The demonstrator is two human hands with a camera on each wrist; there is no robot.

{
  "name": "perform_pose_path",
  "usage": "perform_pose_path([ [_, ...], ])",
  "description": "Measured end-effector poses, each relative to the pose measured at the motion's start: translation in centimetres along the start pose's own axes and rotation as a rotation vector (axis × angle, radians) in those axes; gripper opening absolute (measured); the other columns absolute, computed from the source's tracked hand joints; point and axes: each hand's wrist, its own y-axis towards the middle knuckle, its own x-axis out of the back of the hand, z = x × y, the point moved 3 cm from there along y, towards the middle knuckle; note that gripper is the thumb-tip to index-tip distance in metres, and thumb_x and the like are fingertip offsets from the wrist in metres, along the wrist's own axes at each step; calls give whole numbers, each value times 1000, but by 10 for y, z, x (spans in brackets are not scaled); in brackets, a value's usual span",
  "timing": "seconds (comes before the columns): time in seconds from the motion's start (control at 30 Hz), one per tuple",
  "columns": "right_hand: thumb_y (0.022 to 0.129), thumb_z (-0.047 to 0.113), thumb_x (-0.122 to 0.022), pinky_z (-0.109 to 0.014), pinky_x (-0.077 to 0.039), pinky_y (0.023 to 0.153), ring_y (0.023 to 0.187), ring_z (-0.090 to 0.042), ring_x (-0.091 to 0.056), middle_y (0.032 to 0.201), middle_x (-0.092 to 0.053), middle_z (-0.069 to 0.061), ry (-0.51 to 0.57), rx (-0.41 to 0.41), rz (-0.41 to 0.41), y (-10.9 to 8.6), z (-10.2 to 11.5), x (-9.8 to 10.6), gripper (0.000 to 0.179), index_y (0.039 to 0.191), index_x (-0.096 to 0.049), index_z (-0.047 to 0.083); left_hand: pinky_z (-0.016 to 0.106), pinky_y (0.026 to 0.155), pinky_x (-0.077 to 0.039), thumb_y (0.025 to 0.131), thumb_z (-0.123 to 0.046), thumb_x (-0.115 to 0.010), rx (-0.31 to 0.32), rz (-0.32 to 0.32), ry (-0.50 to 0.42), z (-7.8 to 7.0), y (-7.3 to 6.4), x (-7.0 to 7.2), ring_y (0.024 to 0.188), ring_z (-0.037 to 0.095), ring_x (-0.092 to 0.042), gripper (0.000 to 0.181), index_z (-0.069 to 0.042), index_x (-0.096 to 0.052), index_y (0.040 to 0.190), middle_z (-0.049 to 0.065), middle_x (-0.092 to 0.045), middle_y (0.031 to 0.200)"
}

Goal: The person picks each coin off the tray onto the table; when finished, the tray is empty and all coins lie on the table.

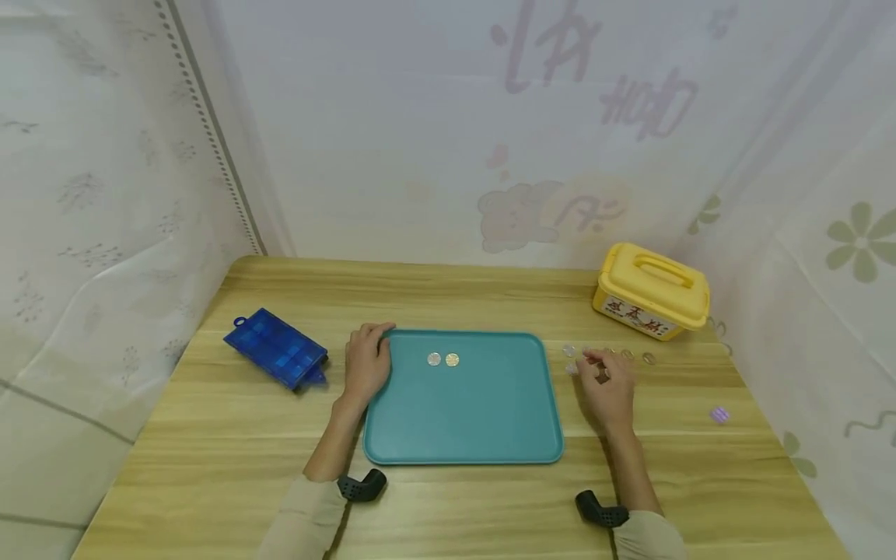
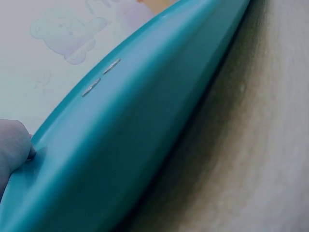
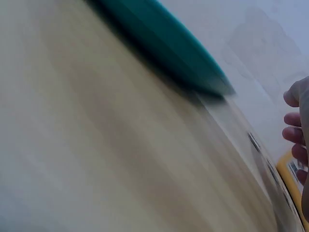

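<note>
My left hand (image 1: 367, 362) holds the teal tray (image 1: 465, 420) at its upper left corner, its thumb inside the rim. On the tray lie a silver coin (image 1: 434, 359) and, just right of it, a gold coin (image 1: 452, 360). Beyond the tray's right edge my right hand (image 1: 609, 393) hovers low over several loose coins, fingers bent loosely. A silver coin (image 1: 569, 351) lies left of its fingertips, and a darker coin (image 1: 649, 358) is farthest right. In the right wrist view the right fingers (image 3: 292, 134) stand apart from the thumb, with nothing visible between them.
A yellow lidded box (image 1: 651, 292) with a handle stands at the back right. At left lies a blue translucent compartment case (image 1: 276, 348). A small purple piece (image 1: 719, 415) sits near the right edge of the wooden table (image 1: 462, 505). Patterned curtains hang behind and at both sides.
</note>
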Motion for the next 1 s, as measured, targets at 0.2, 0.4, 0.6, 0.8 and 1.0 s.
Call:
perform_pose_path([
  [0.2,82,4,-77,-40,-38,91,91,-29,-56,90,-71,-15,26,131,137,-6,31,-34,17,98,-74,-2,48,90,-37,100,-6,-53,0,-8,8,0,1,0,99,34,-51,30,-7,-67,127,17,-62,119],
  [0.4,82,7,-79,-34,-39,81,90,-27,-56,91,-70,-11,35,145,202,-12,55,-62,19,99,-74,0,49,92,-38,100,-5,-54,3,10,10,-1,0,-2,100,35,-52,30,-7,-67,127,17,-62,120],
  [0.6,84,11,-78,-37,-42,83,91,-26,-57,94,-71,-10,38,157,255,-15,78,-87,20,102,-74,1,48,90,-38,99,-4,-54,-11,7,7,-3,1,-2,99,34,-52,30,-7,-68,126,17,-63,119],
  [0.8,85,18,-78,-46,-46,85,94,-28,-59,96,-70,-8,-14,133,338,-18,97,-116,22,103,-75,4,48,92,-38,100,-5,-54,3,10,4,-2,0,-1,100,34,-52,31,-7,-67,127,17,-63,120],
  [1.0,86,23,-76,-43,-46,84,92,-24,-59,96,-70,-4,-75,104,387,-23,108,-142,22,103,-76,9,49,92,-38,99,-5,-55,2,-1,-6,-1,-1,2,102,34,-52,31,-6,-67,127,17,-63,121],
])
